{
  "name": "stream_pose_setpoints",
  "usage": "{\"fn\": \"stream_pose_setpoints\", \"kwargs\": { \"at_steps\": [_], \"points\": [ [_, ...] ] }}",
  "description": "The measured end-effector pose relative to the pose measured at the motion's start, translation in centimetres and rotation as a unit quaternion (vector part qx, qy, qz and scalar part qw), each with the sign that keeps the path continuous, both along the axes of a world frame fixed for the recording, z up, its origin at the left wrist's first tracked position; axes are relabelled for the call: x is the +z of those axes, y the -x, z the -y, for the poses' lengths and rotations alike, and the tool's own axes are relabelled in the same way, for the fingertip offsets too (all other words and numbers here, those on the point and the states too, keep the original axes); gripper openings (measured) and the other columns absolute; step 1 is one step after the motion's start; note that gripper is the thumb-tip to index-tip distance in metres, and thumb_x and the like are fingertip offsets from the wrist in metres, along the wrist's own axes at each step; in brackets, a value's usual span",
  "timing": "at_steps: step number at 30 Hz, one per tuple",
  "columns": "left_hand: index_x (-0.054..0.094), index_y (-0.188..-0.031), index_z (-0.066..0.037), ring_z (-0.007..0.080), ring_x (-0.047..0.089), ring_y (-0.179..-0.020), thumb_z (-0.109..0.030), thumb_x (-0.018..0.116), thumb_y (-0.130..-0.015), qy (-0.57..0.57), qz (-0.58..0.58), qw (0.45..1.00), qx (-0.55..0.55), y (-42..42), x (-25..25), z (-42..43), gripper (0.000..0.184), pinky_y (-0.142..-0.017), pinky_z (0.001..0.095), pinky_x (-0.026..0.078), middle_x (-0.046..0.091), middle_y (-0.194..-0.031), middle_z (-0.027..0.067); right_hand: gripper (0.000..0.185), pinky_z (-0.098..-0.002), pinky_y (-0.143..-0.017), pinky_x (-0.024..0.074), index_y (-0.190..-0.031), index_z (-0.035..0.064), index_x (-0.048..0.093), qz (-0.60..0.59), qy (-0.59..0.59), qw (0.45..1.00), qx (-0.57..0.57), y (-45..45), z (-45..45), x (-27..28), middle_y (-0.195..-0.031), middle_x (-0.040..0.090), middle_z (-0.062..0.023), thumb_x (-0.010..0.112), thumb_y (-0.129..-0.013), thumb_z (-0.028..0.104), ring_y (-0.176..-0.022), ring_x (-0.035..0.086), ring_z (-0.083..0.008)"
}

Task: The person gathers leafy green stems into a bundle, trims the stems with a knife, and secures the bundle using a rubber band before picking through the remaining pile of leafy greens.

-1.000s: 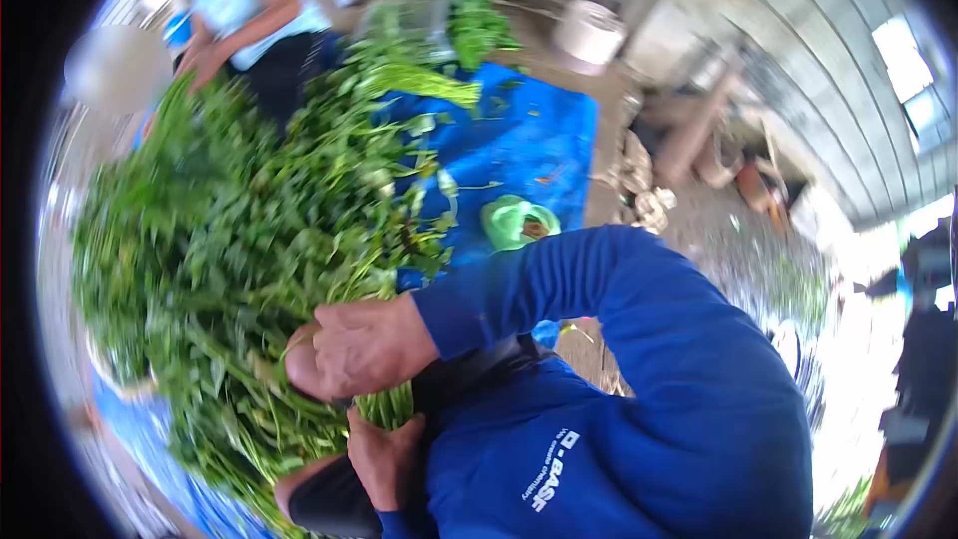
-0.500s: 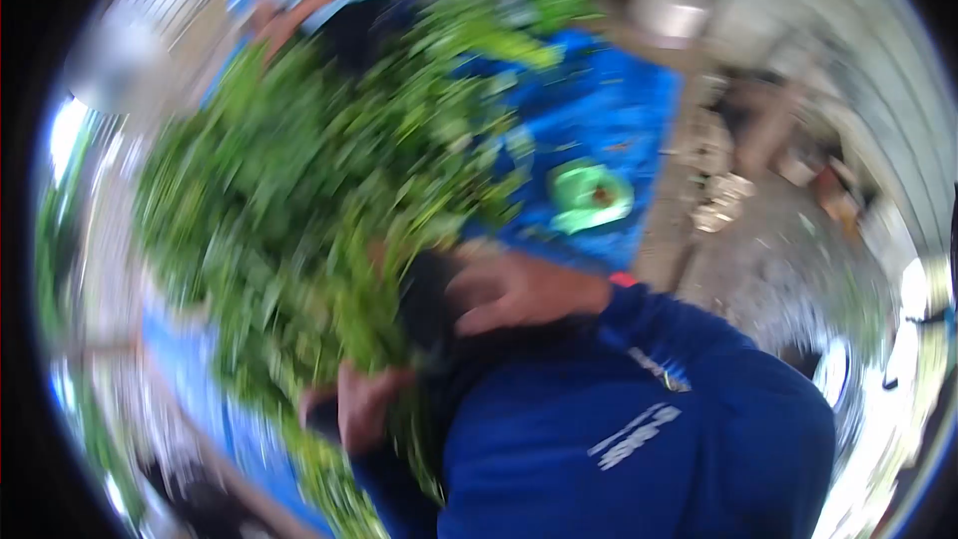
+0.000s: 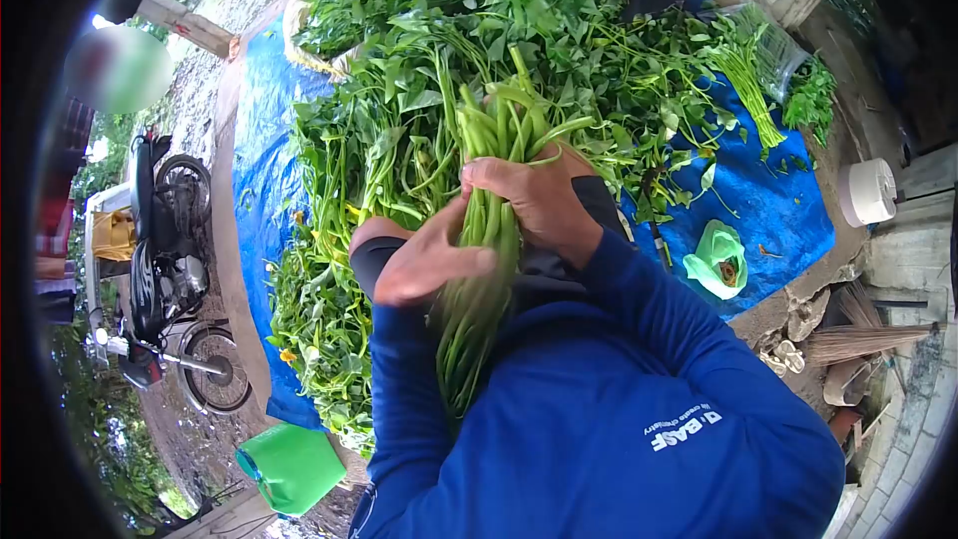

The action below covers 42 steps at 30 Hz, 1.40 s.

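Head view: my left hand and right hand clasp green stems, blurred lower down; a leafy heap hides the middle of the tarp.

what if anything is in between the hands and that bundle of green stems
Nothing visible: the right hand grips the bundle of green stems directly and the left hand is against its side; the leafy heap lies beyond.

stem bundle: pale green | leaf heap: deeper green | tarp: bright blue | shirt: dark blue, white lettering
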<state>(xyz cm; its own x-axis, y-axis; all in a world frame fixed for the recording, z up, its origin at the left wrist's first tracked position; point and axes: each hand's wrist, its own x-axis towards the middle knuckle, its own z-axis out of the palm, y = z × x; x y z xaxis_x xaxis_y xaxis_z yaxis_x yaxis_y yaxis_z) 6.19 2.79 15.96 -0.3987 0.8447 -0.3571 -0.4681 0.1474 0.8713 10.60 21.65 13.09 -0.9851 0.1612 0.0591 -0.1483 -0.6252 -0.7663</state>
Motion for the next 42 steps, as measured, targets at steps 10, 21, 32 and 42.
{"fn": "stream_pose_setpoints", "kwargs": {
  "at_steps": [10,21,32,42],
  "points": [
    [0.064,-0.129,0.003,0.0208,0.072,-0.099,-0.008,0.089,-0.078,0.169,-0.197,0.963,0.077,-0.8,4.1,-0.8,0.058,-0.088,0.0353,0.058,0.074,-0.107,0.0104,0.060,-0.0297,-0.078,0.0584,-0.139,0.0012,0.057,-0.013,-0.010,1.000,-0.005,2.0,2.5,3.7,-0.108,0.069,-0.0039,0.085,-0.086,0.004,-0.089,0.068,-0.0129],
    [0.068,-0.121,0.002,0.0243,0.070,-0.080,-0.017,0.085,-0.080,0.084,-0.045,0.964,0.249,-0.9,6.5,15.1,0.048,-0.077,0.0389,0.058,0.072,-0.093,0.0113,0.036,-0.0304,-0.097,0.0579,-0.134,-0.0024,0.071,0.064,-0.227,0.971,0.049,1.0,-8.3,-0.9,-0.120,0.076,-0.0103,0.074,-0.102,0.015,-0.108,0.073,-0.0159],
    [0.058,-0.132,-0.002,0.0213,0.066,-0.093,-0.013,0.077,-0.091,-0.030,-0.286,0.786,0.547,-1.7,12.8,28.0,0.046,-0.089,0.0349,0.058,0.065,-0.104,0.0107,0.036,-0.0560,-0.088,0.0557,-0.098,-0.0001,0.077,0.444,-0.637,0.613,-0.145,-18.7,-23.9,-36.9,-0.100,0.076,-0.0279,0.061,-0.095,0.032,-0.100,0.074,-0.0467],
    [0.066,-0.120,-0.002,0.0170,0.064,-0.097,-0.022,0.072,-0.100,0.097,-0.367,0.683,0.624,-4.8,13.2,26.2,0.028,-0.087,0.0316,0.055,0.067,-0.103,0.0078,0.016,-0.0388,-0.084,0.0574,-0.108,0.0006,0.075,-0.104,-0.551,0.815,-0.146,7.1,-12.6,-5.1,-0.101,0.074,-0.0168,0.072,-0.098,0.013,-0.093,0.073,-0.0332]
  ]
}}
